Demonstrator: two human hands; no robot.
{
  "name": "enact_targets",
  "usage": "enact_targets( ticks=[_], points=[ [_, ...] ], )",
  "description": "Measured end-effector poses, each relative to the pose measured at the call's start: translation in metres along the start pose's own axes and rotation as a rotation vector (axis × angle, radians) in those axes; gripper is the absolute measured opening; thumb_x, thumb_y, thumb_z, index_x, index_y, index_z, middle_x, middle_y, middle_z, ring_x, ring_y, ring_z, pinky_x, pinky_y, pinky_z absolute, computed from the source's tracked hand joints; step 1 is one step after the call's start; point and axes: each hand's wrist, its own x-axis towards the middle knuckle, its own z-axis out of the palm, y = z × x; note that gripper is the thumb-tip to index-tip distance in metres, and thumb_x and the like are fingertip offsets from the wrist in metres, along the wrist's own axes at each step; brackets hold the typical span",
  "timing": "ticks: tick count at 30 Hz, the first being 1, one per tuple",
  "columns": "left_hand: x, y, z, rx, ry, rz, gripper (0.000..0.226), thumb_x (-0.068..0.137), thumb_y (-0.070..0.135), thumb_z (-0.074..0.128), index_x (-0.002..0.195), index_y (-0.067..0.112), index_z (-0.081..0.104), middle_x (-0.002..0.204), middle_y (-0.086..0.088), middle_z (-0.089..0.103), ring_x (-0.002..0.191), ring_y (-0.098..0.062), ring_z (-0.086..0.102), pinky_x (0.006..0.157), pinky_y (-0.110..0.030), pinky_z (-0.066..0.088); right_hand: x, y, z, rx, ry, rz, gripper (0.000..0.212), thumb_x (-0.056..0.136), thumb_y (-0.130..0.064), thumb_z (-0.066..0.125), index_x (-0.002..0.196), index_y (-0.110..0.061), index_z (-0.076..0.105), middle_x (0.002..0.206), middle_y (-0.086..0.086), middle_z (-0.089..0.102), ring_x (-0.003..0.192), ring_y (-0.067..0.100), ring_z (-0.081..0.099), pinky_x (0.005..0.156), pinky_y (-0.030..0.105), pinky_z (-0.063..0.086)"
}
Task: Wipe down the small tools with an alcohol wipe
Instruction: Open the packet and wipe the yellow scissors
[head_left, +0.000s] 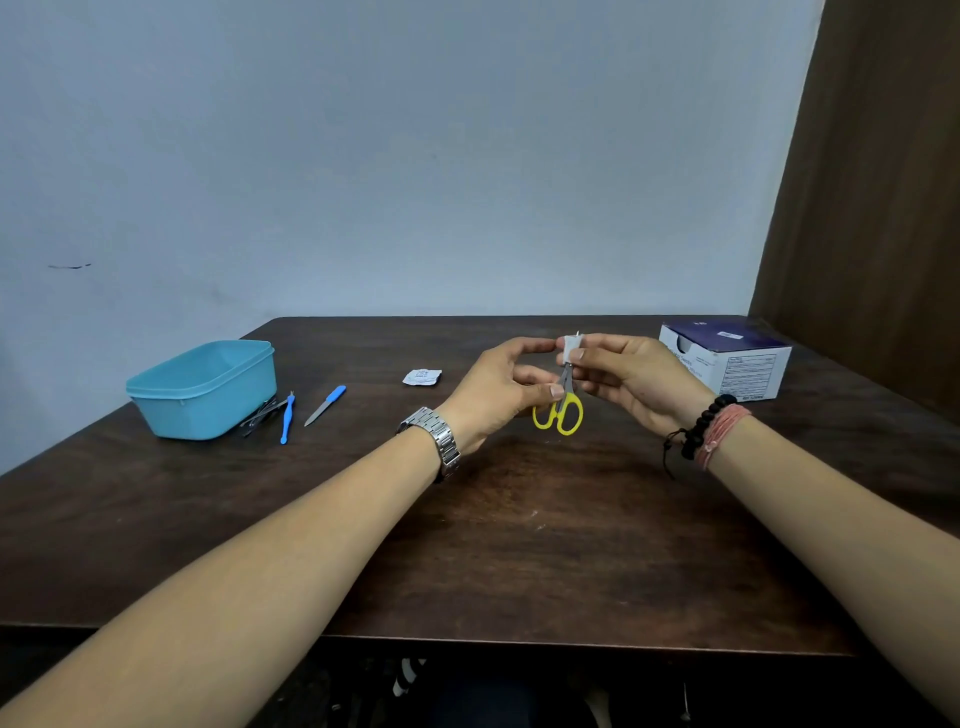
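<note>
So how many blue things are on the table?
3: the blue tub at the left, a blue-handled pick beside it, and a blue-handled file right of that. The tub's inside isn't visible.

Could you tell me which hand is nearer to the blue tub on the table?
Left. The left hand holds the scissors mid-table, to the right of the tub. The right hand, pinching the wipe on the blades, is farther right still.

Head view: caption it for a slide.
Right hand wraps an alcohol wipe round yellow-handled scissors held by the left hand.
</note>
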Motion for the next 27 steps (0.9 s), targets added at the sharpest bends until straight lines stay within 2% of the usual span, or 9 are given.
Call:
enact_targets(
  ticks=[3,6,13,16,20,27],
  points=[
    [0.0001,0.0007,0.0003,-0.01,0.01,-0.013,0.05,0.085,-0.001,0.068,0.13,0.014,0.05,0.089,-0.009,0.073,0.077,-0.015,0.067,0.067,-0.023,0.052,-0.0008,-0.0005,-0.0007,0.036,-0.013,0.0,0.015,0.089,-0.009,0.064,0.103,-0.006,0.067,0.088,0.006,0.073,0.068,0.008,0.063,0.064,0.018,0.054],
    [0.0003,0.0003,0.0007,-0.009,0.011,-0.017,0.053,0.085,0.0,0.069,0.132,0.013,0.049,0.093,-0.01,0.073,0.079,-0.016,0.067,0.068,-0.024,0.052,-0.0013,-0.0003,-0.0014,0.018,-0.037,-0.005,0.012,0.091,-0.017,0.061,0.095,-0.009,0.069,0.089,0.003,0.073,0.068,0.006,0.063,0.065,0.017,0.054],
    [0.0016,-0.0015,0.0008,-0.027,-0.005,-0.016,0.053,0.084,0.001,0.07,0.131,0.014,0.049,0.097,-0.013,0.073,0.084,-0.02,0.066,0.074,-0.029,0.053,-0.0003,-0.0002,-0.0024,0.048,-0.006,0.011,0.009,0.089,-0.005,0.061,0.097,-0.007,0.064,0.086,0.006,0.069,0.064,0.006,0.064,0.062,0.016,0.054],
    [0.0019,-0.0017,0.0017,-0.04,-0.019,-0.016,0.051,0.085,0.001,0.069,0.13,0.014,0.049,0.093,-0.01,0.074,0.08,-0.02,0.065,0.073,-0.029,0.052,-0.001,-0.0006,-0.0014,0.062,0.02,-0.009,0.007,0.088,-0.004,0.063,0.092,-0.009,0.065,0.084,0.006,0.069,0.061,0.006,0.063,0.061,0.017,0.053],
    [0.001,-0.0013,0.0032,-0.009,-0.033,-0.014,0.052,0.085,0.0,0.069,0.132,0.011,0.048,0.093,-0.01,0.073,0.07,-0.01,0.066,0.067,-0.023,0.051,-0.0003,-0.0044,-0.0036,0.097,0.07,-0.044,0.006,0.086,-0.006,0.065,0.09,-0.01,0.066,0.084,0.005,0.069,0.063,0.005,0.062,0.062,0.017,0.053],
    [0.001,-0.0037,0.0015,0.016,-0.027,-0.002,0.054,0.084,0.001,0.07,0.131,0.013,0.048,0.094,-0.009,0.074,0.072,-0.012,0.066,0.069,-0.026,0.05,-0.0025,-0.0025,-0.0018,0.061,0.054,0.009,0.007,0.087,-0.005,0.065,0.092,-0.01,0.065,0.073,0.0,0.071,0.06,0.005,0.064,0.061,0.017,0.054]
  ],
)
